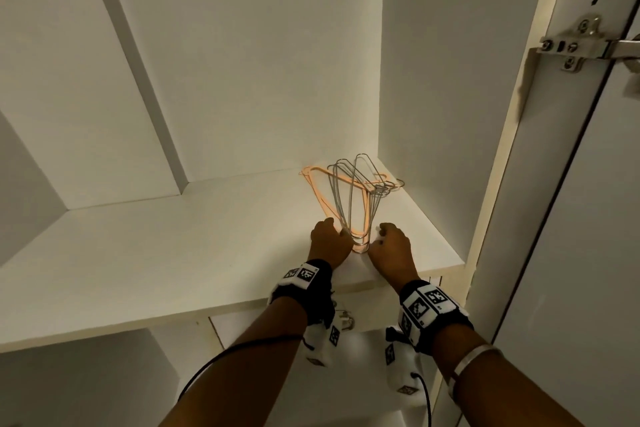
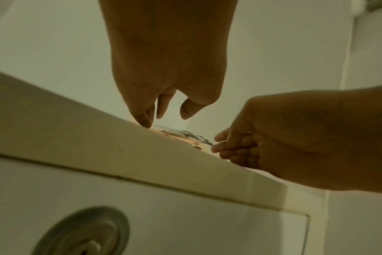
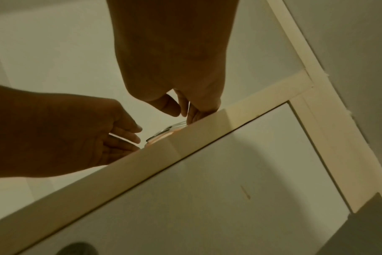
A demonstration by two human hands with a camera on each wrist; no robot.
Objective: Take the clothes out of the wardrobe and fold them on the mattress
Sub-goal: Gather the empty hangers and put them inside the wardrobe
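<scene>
A pile of wire and orange plastic hangers (image 1: 349, 198) lies on the white wardrobe shelf (image 1: 173, 253), near its right wall. My left hand (image 1: 330, 241) is at the pile's near left corner, fingers fairly straight and touching the wires and the shelf (image 2: 146, 124). My right hand (image 1: 388, 243) is at the near right corner, where thumb and fingers pinch one wire hanger (image 2: 220, 142). The right wrist view shows that pinch (image 3: 183, 110) and the left hand (image 3: 129, 138) with a wire across its fingers. No clothes are in view.
The wardrobe's right side panel and open door (image 1: 588, 218) with a metal hinge (image 1: 571, 45) stand close to my right arm. Below the shelf's front edge is a white drawer front with a round recessed pull (image 2: 83, 233). The shelf's left half is bare.
</scene>
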